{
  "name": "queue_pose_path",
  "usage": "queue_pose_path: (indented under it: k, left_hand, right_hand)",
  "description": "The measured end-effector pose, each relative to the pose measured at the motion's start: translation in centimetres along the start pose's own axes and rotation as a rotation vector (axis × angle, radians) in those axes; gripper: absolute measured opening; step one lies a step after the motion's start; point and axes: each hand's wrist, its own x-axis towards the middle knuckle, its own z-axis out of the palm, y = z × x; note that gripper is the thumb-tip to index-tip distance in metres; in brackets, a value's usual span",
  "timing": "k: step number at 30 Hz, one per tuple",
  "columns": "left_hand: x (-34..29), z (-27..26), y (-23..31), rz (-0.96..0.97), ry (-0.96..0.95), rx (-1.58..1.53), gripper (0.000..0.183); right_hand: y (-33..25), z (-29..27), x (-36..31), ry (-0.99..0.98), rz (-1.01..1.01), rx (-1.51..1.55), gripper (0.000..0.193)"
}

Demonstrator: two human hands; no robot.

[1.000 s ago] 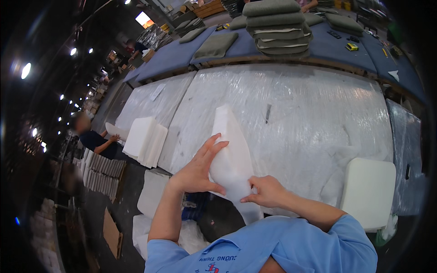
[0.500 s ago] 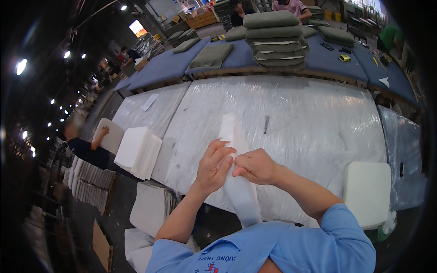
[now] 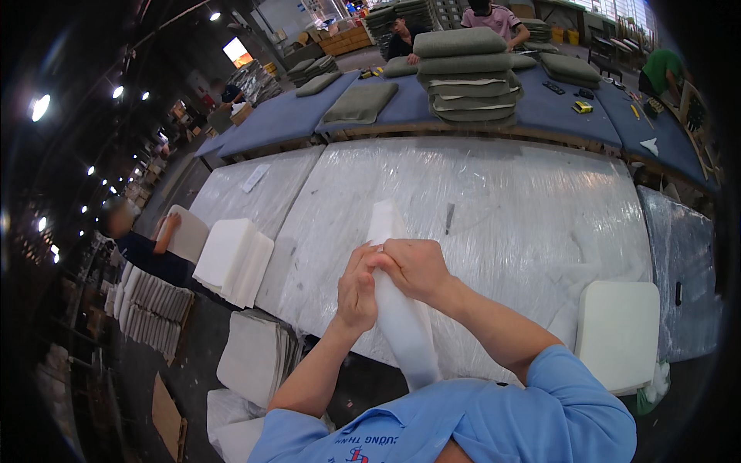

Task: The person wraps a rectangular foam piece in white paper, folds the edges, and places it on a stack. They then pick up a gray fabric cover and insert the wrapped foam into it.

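A thick white cushion pad (image 3: 404, 328) stands on its narrow edge in front of me, running from my shirt out over the plastic-covered table (image 3: 525, 231). My left hand (image 3: 356, 292) is closed at the pad's upper edge, from its left side. From the right, my right hand (image 3: 417, 268) grips the same edge with bent fingers. The two hands meet over the pad, fingertips touching or nearly so. What lies between the fingers is hidden.
To the right lies a stack of white pads (image 3: 617, 336); another stack (image 3: 225, 255) sits at the table's left. A co-worker (image 3: 150, 247) handles a pad there. Beyond, blue tables (image 3: 285, 119) carry grey-green cushions (image 3: 467, 73). A dark strip (image 3: 449, 218) lies on the plastic.
My right hand has moved up and left along the pad's edge, closer against my left hand. The left fingers have drawn in. The co-worker at left now has both hands on a pad.
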Motion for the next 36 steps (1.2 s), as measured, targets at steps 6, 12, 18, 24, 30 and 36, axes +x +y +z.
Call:
queue_pose_path:
  k: [6,12,18,24,30,36]
  left_hand:
    - [0.5,0.2,0.4,-0.014,-0.084,0.067,0.09]
    - [1.5,-4.0,1.3,-0.122,-0.423,-0.046,0.091]
    - [2.1,-6.1,2.2,-0.146,-0.657,0.126,0.111]
    - [2.0,-4.2,0.3,-0.048,-0.466,0.196,0.08]
    - [2.6,-3.0,-0.7,-0.098,-0.317,-0.037,0.074]
    - [3.1,-2.7,1.1,-0.156,-0.36,-0.074,0.072]
  right_hand:
    - [2.0,-0.5,3.4,0.044,0.149,-0.072,0.039]
    - [4.3,-3.3,3.0,0.127,0.524,0.454,0.021]
    - [2.8,-4.7,-5.0,-0.078,0.41,0.443,0.031]
    - [-1.7,-5.3,-5.1,-0.149,0.09,0.258,0.063]
    - [-2.9,-5.1,-3.0,-0.191,0.043,0.097,0.05]
    - [-0.3,-1.9,-2.7,-0.168,0.35,0.541,0.022]
